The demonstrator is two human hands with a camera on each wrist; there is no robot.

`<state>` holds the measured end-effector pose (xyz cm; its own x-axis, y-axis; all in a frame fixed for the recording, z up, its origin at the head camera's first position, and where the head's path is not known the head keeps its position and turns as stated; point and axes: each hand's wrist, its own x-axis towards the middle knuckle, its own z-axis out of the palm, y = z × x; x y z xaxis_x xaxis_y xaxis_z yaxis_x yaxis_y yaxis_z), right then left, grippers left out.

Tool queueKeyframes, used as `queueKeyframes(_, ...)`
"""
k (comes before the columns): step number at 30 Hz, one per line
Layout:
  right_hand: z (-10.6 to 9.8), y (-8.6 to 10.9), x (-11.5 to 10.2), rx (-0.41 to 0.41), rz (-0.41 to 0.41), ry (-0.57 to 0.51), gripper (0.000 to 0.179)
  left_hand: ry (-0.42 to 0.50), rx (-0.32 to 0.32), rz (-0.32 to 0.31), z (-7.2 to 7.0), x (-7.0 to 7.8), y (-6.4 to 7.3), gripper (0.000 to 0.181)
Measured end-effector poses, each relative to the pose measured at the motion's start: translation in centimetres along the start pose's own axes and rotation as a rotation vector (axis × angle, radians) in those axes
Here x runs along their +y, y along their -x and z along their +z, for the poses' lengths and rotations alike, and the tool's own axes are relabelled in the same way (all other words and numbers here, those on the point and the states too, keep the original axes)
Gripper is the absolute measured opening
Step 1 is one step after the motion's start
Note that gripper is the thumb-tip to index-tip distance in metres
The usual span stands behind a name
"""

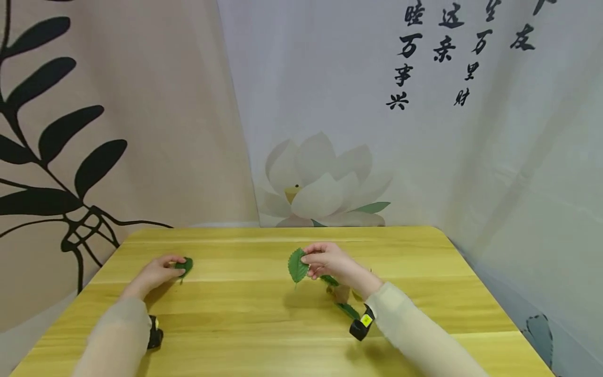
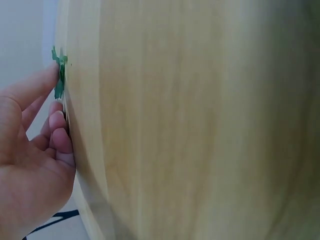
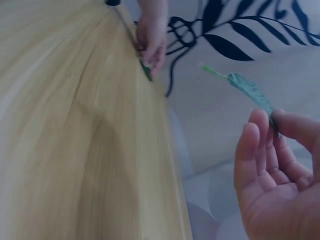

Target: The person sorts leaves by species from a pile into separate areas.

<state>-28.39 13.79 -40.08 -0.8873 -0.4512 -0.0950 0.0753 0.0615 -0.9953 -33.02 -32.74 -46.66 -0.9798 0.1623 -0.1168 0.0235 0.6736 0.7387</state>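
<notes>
Over the middle of the table, my right hand [image 1: 330,262] pinches a green leaf [image 1: 298,265] with toothed edges between thumb and fingers. In the right wrist view, that leaf [image 3: 250,91] appears nearly edge-on, its pale stem pointing away from the fingertips. At the table's left side, my left hand [image 1: 157,271] holds a second green leaf [image 1: 187,266] at its fingertips, low over the wood. The left wrist view shows this leaf [image 2: 61,77] edge-on, close to the tabletop, partly covered by the fingers.
More green leaves [image 1: 348,310] and a brownish piece [image 1: 340,294] lie beneath my right forearm, which partly hides them. The wooden table [image 1: 245,335] ends at a printed curtain [image 1: 188,131] behind. Black wrist devices [image 1: 360,327] hang below both sleeves.
</notes>
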Motion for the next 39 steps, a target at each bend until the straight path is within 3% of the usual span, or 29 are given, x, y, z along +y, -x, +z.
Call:
queueKeyframes(6, 3.8, -4.5, 1.3, -0.028, 0.032, 0.017, 0.017, 0.036, -0.025, -0.015, 0.2, -0.7, 0.2, 0.042)
queueKeyframes(14, 7.4, -8.8, 3.9, 0.034, 0.081, -0.025, 0.022, 0.086, -0.024, -0.029, 1.3, -0.7, 0.3, 0.043)
queueKeyframes(19, 8.9, -10.3, 5.2, 0.051, 0.109, -0.050, 0.023, 0.126, -0.046, -0.068, 2.1, -1.2, 0.9, 0.041)
queueKeyframes(26, 10.8, -12.1, 5.8, 0.080, 0.114, -0.084, 0.018, 0.136, -0.026, -0.058, 1.5, -0.7, 1.1, 0.040)
queueKeyframes(33, 13.0, -13.2, 6.2, 0.137, 0.114, 0.031, 0.011, 0.132, -0.011, -0.071, 1.0, 0.2, 1.0, 0.039)
queueKeyframes(39, 14.5, -14.4, 5.9, 0.216, 0.041, 0.128, 0.008, 0.111, 0.001, -0.056, 0.6, 0.6, 0.8, 0.039)
